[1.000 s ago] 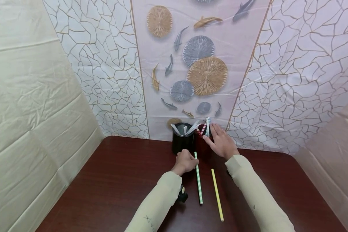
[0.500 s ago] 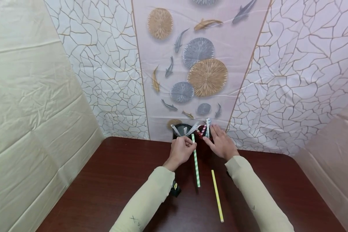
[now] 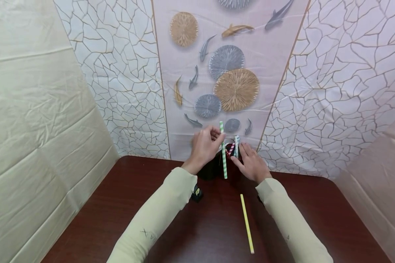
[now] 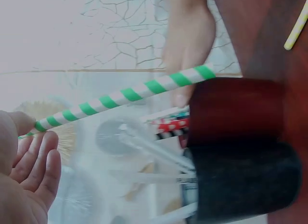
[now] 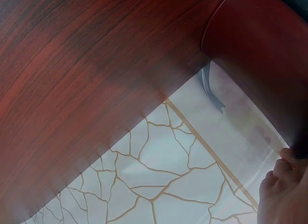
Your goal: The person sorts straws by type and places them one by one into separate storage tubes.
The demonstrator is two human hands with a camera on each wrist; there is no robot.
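Observation:
My left hand [image 3: 206, 143] pinches a green-and-white striped straw [image 3: 223, 150] and holds it nearly upright over the two cups at the back of the table. In the left wrist view the striped straw [image 4: 130, 94] slants across above the dark red cup [image 4: 236, 108], and the left hand [image 4: 26, 171] is at the lower left. My right hand [image 3: 251, 164] holds the side of the dark red cup [image 3: 230, 160], which has patterned straws [image 3: 234, 145] in it. The left hand mostly hides the black cup [image 3: 208, 171]. The right wrist view shows the red cup [image 5: 260, 55] with fingers [image 5: 285, 188] against it.
A yellow straw [image 3: 247, 223] lies on the dark wooden table [image 3: 125, 204] in front of the right arm. The black cup [image 4: 245, 185] holds white utensils [image 4: 154, 159]. A patterned backdrop [image 3: 230, 73] stands right behind the cups, with cloth walls on both sides.
My left hand lifted the striped straw off the table, raised it and tipped it upright above the cups. The right hand stayed on the red cup, and the yellow straw did not move.

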